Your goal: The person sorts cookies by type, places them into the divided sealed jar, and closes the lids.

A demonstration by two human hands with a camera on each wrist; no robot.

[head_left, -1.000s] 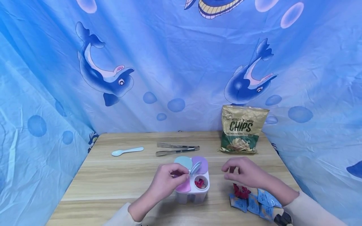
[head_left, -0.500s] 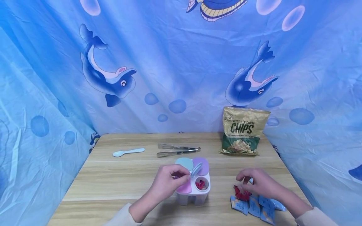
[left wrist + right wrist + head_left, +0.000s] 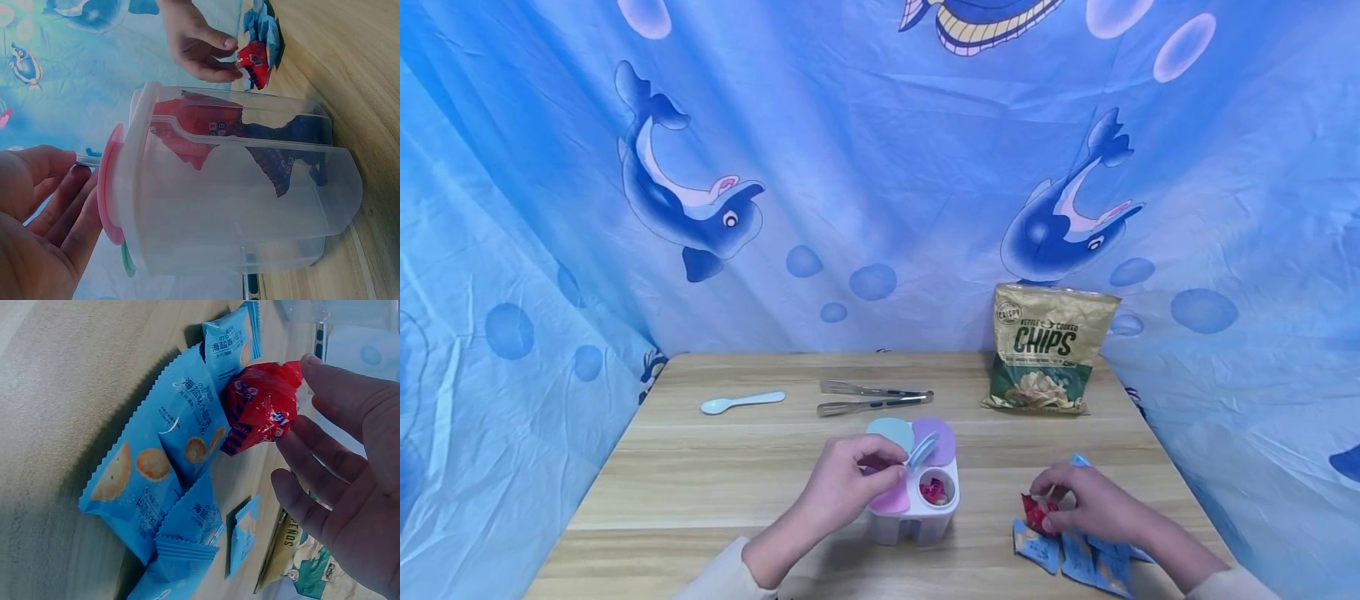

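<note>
A white four-cup box [image 3: 917,533] with clear cups has colored lids. My left hand [image 3: 853,479] pinches the raised light-blue lid [image 3: 922,451] between thumb and fingers. Red wrappers [image 3: 935,490] show inside the uncovered round cup; the left wrist view shows red and dark packets [image 3: 200,122] through its clear wall. My right hand [image 3: 1086,500] is at a crinkled red packet [image 3: 262,403] on the right. Its thumb and fingers lie at the packet's edge, spread apart; how firmly they touch is not clear. Blue cracker packets [image 3: 144,481] lie beside and under the red one.
A kettle chips bag [image 3: 1041,350] stands at the back right. Metal tongs [image 3: 875,398] lie behind the box, and a light-blue spoon [image 3: 742,402] lies at the left. A dolphin-printed curtain [image 3: 850,167] surrounds the wooden table [image 3: 700,483].
My right hand has moved from beside the box, right and down, to the red packet. The left hand keeps the lid raised in the same place.
</note>
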